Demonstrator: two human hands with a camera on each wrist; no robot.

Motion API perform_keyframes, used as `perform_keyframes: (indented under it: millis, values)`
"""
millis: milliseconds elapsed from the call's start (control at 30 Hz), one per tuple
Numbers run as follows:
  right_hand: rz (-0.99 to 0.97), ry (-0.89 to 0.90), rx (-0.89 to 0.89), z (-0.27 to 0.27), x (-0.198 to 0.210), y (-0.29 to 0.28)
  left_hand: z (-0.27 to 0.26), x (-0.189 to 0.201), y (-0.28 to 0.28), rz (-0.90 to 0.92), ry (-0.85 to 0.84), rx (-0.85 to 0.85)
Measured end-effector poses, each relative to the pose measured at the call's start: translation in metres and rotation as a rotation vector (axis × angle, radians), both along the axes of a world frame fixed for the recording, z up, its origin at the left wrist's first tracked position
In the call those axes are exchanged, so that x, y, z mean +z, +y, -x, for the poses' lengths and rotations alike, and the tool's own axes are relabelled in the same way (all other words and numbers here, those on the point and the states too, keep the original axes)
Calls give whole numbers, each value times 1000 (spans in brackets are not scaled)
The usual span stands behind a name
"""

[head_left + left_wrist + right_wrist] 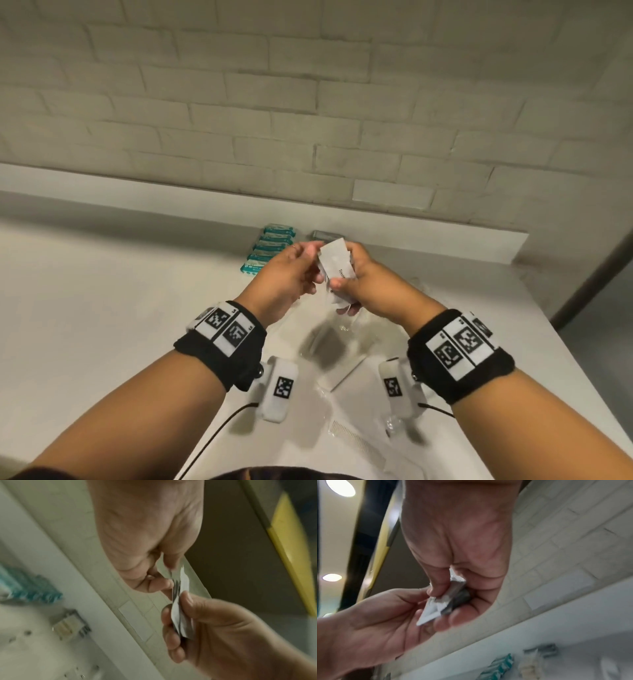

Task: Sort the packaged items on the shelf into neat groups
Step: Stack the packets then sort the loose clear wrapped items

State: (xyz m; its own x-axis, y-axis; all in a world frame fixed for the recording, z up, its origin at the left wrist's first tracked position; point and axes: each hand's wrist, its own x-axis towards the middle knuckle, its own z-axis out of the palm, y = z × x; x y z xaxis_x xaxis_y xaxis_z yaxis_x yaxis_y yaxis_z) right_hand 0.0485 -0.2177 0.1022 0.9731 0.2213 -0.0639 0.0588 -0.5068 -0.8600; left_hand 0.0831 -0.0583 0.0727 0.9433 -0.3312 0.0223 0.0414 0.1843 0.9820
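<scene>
Both hands are raised above the white shelf (102, 291) and hold a small stack of flat white and silver sachets (336, 261) between them. My left hand (313, 265) pinches the stack's left edge with thumb and fingertips. My right hand (347, 279) grips its right side, thumb on the front. In the left wrist view the sachets (179, 612) show edge-on between the right hand's thumb and fingers. In the right wrist view the sachets (448, 596) sit in the curled fingers. A row of several teal packets (270, 248) lies by the back wall.
A grey packet (325, 235) lies right of the teal row. Clear plastic wrappers (346, 342) and a flat white pack (342, 375) lie under the hands. A clear comb (356, 442) lies near the front edge. The shelf ends at right, with a dark doorway (596, 274) beyond.
</scene>
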Motion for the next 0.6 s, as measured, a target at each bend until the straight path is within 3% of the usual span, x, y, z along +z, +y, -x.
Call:
perform_keyframes:
  millis: [100, 167, 233, 367, 600]
  values:
    - [-232, 74, 4, 2, -5, 5, 7, 2, -5, 99, 20, -198]
    - [-256, 86, 15, 1, -6, 10, 12, 1, -14, 37, 57, -194]
    - [-125, 44, 12, 2, -3, 16, 12, 4, -22, 9, 150, -62]
    - [339, -188, -89, 6, 9, 5, 4, 9, -20, 200, 242, 67]
    - [564, -458, 172, 10, 12, 9, 18, 19, -22, -140, 125, -41]
